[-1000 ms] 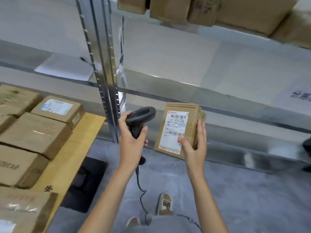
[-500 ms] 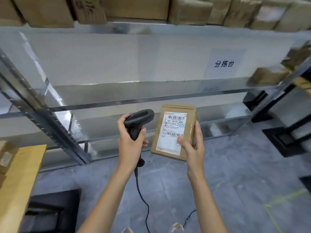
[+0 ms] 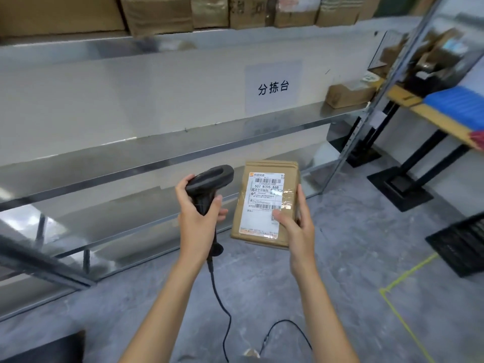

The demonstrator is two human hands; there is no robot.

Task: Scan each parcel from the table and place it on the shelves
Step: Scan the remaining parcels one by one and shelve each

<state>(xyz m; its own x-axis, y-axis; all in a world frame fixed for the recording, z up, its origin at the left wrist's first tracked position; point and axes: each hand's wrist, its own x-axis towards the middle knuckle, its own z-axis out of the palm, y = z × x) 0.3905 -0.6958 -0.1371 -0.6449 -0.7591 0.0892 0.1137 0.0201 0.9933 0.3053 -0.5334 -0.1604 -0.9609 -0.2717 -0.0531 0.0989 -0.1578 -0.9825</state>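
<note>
Here, two hands out in front of metal shelves, above grey floor. Left hand wrapped round the grip of one black scanner, fingers curled tight on the handle, head aimed right toward the parcel; one black cable trailing from the grip down to the floor. Right hand gripping one flat brown parcel by its lower right corner, thumb pressed on the label, fingers curled behind the right edge. Parcel held in the air, nearly upright, label toward the camera, just beside the scanner, in front of the lowest shelf's front edge and not resting on any shelf. Plenty of bare metal along the middle shelf, with one small box near its right end by the upright post. Row of brown boxes crowding the top shelf to its front edge, count unclear. One white label on the parcel, two barcodes, readable "507 N705 A68". One paper sign on the wall behind, reading "分拣台". Yellow tape line across the floor at right.
</note>
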